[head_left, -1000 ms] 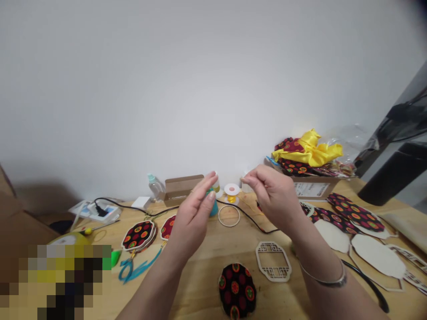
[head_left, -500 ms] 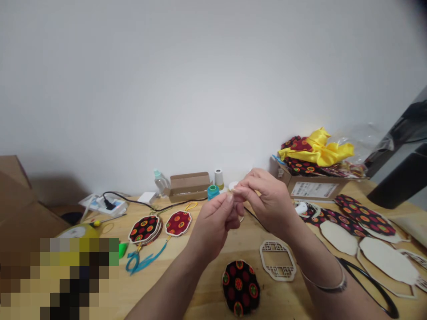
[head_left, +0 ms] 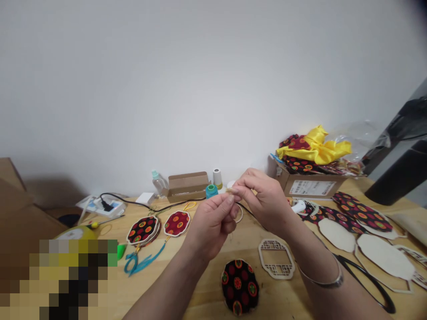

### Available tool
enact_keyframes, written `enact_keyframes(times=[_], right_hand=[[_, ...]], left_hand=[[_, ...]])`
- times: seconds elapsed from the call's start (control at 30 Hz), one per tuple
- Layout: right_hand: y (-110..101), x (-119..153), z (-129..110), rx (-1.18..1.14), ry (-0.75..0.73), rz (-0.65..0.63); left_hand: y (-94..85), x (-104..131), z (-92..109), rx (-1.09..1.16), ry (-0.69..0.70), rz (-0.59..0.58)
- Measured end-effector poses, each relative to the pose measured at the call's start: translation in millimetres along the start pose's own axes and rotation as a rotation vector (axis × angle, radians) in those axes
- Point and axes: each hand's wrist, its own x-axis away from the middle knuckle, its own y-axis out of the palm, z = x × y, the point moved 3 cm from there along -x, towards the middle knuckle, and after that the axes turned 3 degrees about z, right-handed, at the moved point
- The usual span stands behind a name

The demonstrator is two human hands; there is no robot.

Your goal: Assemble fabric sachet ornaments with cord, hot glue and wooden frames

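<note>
My left hand (head_left: 216,218) and my right hand (head_left: 262,193) meet above the middle of the wooden table (head_left: 173,284). Thumb and forefinger are pinched together on each, fingertips nearly touching. Whatever they hold is too small to make out. Below them lies a rounded piece covered in black patterned fabric (head_left: 239,286). To its right is a pale cut-out lattice frame (head_left: 276,259). Just behind my left hand stands a teal thread spool (head_left: 211,191). A pale ring (head_left: 239,214) shows partly behind my fingers.
At left lie a stack of black-patterned pendants (head_left: 143,231) and a red one (head_left: 176,223) with teal ribbons. An open cardboard box (head_left: 187,186) and a bottle (head_left: 159,183) stand by the wall. At right are scissors (head_left: 370,284), blank panels (head_left: 385,258) and a fabric-filled carton (head_left: 312,186).
The whole view has shifted slightly. Both hands stay pinched together at nearly the same place, with only small finger movements. The things on the table have not moved.
</note>
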Motion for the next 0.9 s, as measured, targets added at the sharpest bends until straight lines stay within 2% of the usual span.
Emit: enact_keyframes(times=[0.1, 0.2, 0.3, 0.43, 0.57, 0.67, 0.9], right_hand=[[1, 0, 1, 0.006, 0.007, -0.015], [2, 1, 5, 0.029, 0.049, -0.014], [-1, 0, 9, 0.090, 0.101, 0.063], [-8, 0, 4, 0.157, 0.088, 0.164], [-6, 3, -10, 0.029, 0.064, 0.005], [0, 7, -17, 0.029, 0.076, -0.136], [9, 14, -23, 0.095, 0.081, -0.270]], left_hand=[[-0.6, 1, 2, -0.107, 0.068, 0.035], [-2.9, 3, 5, -0.340, 0.196, 0.121], [-4.0, 5, 8, -0.570, 0.282, 0.215], [-2.5, 6, 10, -0.726, 0.339, 0.296], [-2.4, 7, 13, -0.916, 0.468, 0.382], [-3.8, 8, 14, -1.075, 0.595, 0.405], [-8.5, 7, 7, -1.353, 0.809, 0.424]])
